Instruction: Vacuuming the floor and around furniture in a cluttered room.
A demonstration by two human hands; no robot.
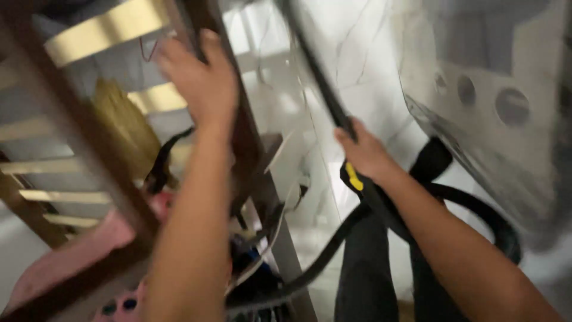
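The view is blurred by motion. My left hand (199, 74) reaches up and grips the dark wooden frame (83, 149) of a slatted piece of furniture at the left. My right hand (363, 152) is closed around the black handle of a vacuum wand (319, 74), which has a yellow switch (354, 177) just below my fingers. A black hose (476, 209) loops from the handle down to the lower left.
Pale gold slats (101, 30) cross the wooden frame. Pink cloth (71, 256) and dark tangled items lie beneath it. A white marble-like floor (363, 53) fills the middle. A grey panel with round holes (488, 95) stands at the right.
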